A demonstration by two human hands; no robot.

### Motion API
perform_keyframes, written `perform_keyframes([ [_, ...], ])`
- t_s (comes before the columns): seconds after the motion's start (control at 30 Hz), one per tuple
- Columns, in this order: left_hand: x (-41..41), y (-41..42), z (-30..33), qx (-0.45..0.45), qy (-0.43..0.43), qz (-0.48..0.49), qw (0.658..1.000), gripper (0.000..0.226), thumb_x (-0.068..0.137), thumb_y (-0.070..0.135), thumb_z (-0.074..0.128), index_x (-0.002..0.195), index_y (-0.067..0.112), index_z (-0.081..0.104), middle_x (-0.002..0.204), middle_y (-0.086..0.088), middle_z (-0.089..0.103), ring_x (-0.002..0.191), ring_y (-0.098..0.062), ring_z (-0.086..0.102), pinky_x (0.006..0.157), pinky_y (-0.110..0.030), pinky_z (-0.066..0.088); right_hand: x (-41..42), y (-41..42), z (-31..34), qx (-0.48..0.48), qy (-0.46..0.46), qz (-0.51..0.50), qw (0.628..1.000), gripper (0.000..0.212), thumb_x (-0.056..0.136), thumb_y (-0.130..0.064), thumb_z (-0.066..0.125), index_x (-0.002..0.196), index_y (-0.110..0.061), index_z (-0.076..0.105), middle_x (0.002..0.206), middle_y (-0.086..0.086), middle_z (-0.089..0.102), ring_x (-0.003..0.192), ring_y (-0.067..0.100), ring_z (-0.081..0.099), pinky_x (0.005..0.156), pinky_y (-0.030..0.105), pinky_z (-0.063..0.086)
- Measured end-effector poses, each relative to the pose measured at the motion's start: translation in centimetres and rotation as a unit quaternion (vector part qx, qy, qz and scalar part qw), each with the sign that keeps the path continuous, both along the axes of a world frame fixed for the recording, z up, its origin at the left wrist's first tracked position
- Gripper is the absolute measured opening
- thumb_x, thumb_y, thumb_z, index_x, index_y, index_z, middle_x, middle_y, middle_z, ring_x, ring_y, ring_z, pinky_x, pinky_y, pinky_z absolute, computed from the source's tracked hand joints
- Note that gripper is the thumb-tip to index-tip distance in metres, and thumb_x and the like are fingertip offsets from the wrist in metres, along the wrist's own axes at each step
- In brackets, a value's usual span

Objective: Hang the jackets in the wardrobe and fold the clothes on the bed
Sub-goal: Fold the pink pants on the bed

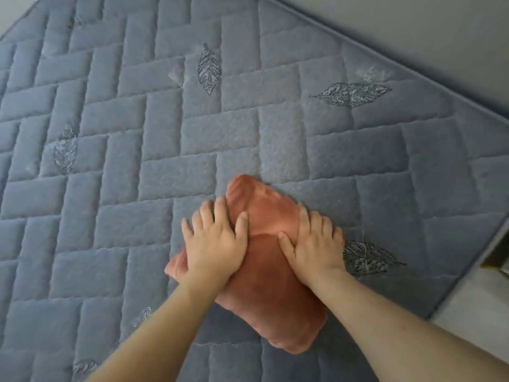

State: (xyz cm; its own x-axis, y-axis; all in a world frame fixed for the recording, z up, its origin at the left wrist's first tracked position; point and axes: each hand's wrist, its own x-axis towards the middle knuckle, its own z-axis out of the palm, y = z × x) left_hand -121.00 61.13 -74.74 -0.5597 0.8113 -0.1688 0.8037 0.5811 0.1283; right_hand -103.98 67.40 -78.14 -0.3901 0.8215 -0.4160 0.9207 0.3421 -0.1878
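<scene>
Where the frame cuts off at the bottom, I see only two bare forearms coming in, their elbows out of view. Just beyond them lies the folded orange garment [264, 274], a thick, compact bundle resting on the bed [110, 161], slightly right of centre and angled from lower right toward upper left. I cannot tell what kind of clothing it is; no collar, sleeve or label shows.

My left hand [214, 244] lies flat on the left side of the bundle, fingers straight and spread, some of them reaching past the fabric's edge onto the quilt. My right hand [314, 246] presses the right side the same way, palm down, fingers extended, thumb pointing inward. Neither hand grasps anything; both simply press. The palms hide the middle of the fold, so I cannot make out its layers there.

Further off, the grey-blue quilted cover spreads away, stitched in offset rectangles with embroidered leaves [209, 70], some faint and hard to read. At the far right the bed's edge meets a plain grey wall [413, 23]. A yellowish object [495, 260] at the right border is cut off and unidentifiable.
</scene>
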Motion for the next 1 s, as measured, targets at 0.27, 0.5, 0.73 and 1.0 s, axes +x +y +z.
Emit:
perform_keyframes([
  [0.27,-1.2,-0.2,-6.9,-0.001,-0.022,0.034,0.999,0.056,0.093,0.055,0.019,0.123,0.017,0.046,0.108,0.0,0.053,0.094,-0.023,0.047,0.085,-0.043,0.037,-1.5,0.9,-2.1,0.012,-0.057,0.046,0.997,0.088,0.087,-0.067,0.003,0.148,-0.011,0.034,0.132,0.013,0.045,0.114,0.033,0.043,0.093,0.055,0.035],
  [0.5,-2.4,1.3,-6.4,-0.069,-0.051,0.019,0.996,0.064,0.085,0.062,0.01,0.118,0.019,0.044,0.111,0.001,0.048,0.103,-0.025,0.047,0.091,-0.044,0.035,-1.7,3.2,-1.4,-0.093,-0.029,0.033,0.995,0.088,0.081,-0.079,0.005,0.145,-0.022,0.026,0.139,0.005,0.034,0.127,0.03,0.033,0.104,0.051,0.024],
  [0.73,-4.6,5.5,-3.4,-0.237,-0.147,0.021,0.96,0.058,0.085,0.061,0.032,0.129,0.023,0.036,0.13,-0.003,0.042,0.125,-0.029,0.041,0.101,-0.047,0.032,-2.3,8.5,1.1,-0.343,0.019,-0.057,0.938,0.122,0.046,-0.082,0.073,0.143,-0.015,0.04,0.144,0.005,0.047,0.125,0.027,0.051,0.101,0.042,0.044],
  [1.0,-1.8,7.1,1.8,-0.206,-0.085,-0.286,0.932,0.087,0.071,0.027,0.058,0.149,0.037,0.021,0.155,0.004,0.019,0.141,-0.029,0.022,0.114,-0.05,0.025,-0.6,5.3,1.4,-0.372,0.087,-0.054,0.923,0.106,0.045,-0.062,0.087,0.138,-0.023,0.053,0.137,0.004,0.055,0.122,0.023,0.054,0.106,0.041,0.043],
])
